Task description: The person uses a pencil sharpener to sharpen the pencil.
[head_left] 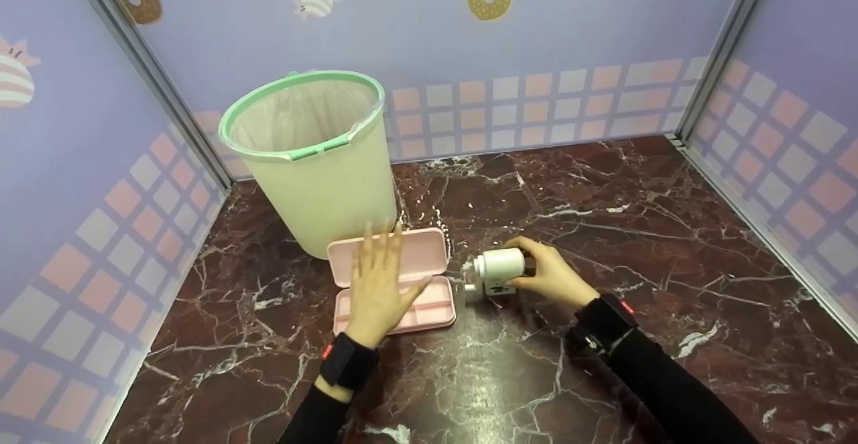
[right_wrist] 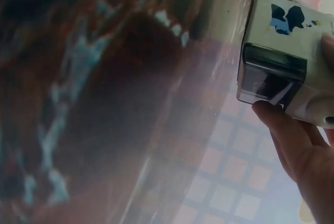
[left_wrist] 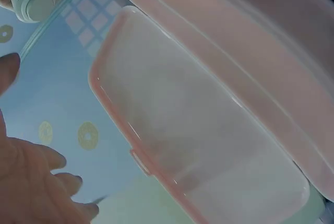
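Staged recording booth, not real room. Dark red marble-pattern surface (head_left: 603, 229) boxed by three panel walls (head_left: 536, 41): lilac print, donuts, pink-white check band, metal corner posts. Lined waste bin (head_left: 315, 162) far left.

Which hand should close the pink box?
Probably the left hand: it hovers open right over the open pink box. The right hand is busy, its grip holding the white sharpener.

Wide open surface (head_left: 603, 229) on the right; on the left, the bin (head_left: 315, 162) crowds right behind the open pink case (head_left: 429, 296), walls closing in.
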Available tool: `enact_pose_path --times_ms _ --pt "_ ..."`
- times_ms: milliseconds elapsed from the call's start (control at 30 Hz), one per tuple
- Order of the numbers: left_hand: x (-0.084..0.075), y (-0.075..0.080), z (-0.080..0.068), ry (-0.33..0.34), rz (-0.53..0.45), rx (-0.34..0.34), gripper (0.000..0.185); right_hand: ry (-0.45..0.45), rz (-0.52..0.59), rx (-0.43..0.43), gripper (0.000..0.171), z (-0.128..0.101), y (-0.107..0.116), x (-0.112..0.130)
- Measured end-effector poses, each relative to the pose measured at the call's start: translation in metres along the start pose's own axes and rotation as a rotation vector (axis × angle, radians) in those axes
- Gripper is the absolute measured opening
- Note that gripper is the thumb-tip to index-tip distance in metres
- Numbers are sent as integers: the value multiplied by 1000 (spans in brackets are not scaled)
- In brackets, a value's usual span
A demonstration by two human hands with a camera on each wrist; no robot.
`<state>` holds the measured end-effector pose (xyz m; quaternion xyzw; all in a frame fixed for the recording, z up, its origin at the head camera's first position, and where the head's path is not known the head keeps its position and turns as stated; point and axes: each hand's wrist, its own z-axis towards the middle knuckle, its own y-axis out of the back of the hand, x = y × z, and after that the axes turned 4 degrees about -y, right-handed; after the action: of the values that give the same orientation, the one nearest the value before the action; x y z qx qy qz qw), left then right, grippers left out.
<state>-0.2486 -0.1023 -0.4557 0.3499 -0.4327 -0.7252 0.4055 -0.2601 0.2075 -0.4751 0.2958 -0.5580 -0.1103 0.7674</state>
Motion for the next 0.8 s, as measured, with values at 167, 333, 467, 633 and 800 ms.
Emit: enact_pose_path --times_ms 167,333,467,633,800 --pt "8 0 -1 41 32 -26 96 -8 -18 7 51 1 0 -4" --pt "9 -3 -3 24 1 -65 94 -18 -75 10 51 0 1 -8" --pt "7 -4 -4 14 -24 -72 94 -24 -77 39 53 -1 5 -7" --pt "6 -4 -5 13 -44 -78 93 -51 -136 29 62 -10 13 6" --pt "4 -5 -7 11 -59 -68 92 -84 -303 -54 65 -20 32 28"
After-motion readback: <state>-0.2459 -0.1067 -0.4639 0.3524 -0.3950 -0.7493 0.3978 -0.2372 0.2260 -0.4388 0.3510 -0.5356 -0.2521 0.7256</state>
